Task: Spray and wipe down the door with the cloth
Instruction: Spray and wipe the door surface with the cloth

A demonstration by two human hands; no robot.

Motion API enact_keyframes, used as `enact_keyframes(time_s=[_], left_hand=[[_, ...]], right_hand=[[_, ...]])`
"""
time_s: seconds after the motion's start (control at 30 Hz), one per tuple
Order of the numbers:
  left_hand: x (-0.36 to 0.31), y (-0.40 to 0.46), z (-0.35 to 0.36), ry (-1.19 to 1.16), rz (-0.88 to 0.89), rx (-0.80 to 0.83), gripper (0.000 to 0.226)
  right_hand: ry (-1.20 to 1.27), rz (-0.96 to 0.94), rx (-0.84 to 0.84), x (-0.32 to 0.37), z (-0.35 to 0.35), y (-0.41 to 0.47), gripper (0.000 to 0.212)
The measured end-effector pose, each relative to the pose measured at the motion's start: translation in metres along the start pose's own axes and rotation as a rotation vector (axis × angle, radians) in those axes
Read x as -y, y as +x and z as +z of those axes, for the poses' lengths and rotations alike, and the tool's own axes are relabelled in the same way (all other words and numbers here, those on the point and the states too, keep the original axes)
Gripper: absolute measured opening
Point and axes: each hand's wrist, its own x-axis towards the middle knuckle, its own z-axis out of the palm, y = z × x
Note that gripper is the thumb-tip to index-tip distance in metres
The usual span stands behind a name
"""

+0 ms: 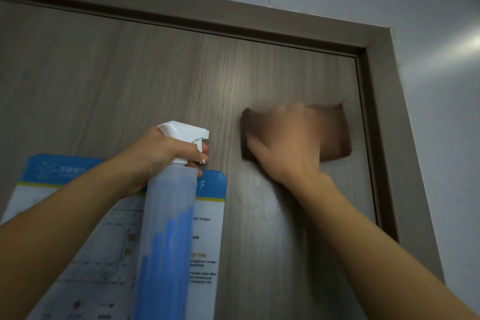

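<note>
**Upper right of the door: cloth at work**

Right of centre in the frame, the brown cloth lies flat against the grey wood-grain door, near its top corner and frame. The right hand presses it there, blurred; its fingers look roughly straight, so the palm spreads pressure. Left of centre, the left hand curls round the spray bottle neck, nozzle toward the door, ready to spray. A notice occupies the lower left.
</note>
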Motion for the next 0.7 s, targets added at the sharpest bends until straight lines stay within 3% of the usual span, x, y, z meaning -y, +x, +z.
enact_keyframes(time_s=[0.27,0.6,0.7], left_hand=[[0.001,0.002,-0.001,-0.016,0.016,0.024,0.033],[-0.001,-0.001,0.000,-0.003,0.003,-0.009,0.033],[0.000,-0.001,0.001,0.012,0.004,-0.022,0.020]], right_hand=[[-0.005,0.080,0.013,0.000,0.008,0.087,0.068],[-0.047,0.086,0.017,0.006,0.004,0.004,0.079],[-0.051,0.094,0.019,0.004,0.002,0.015,0.077]])
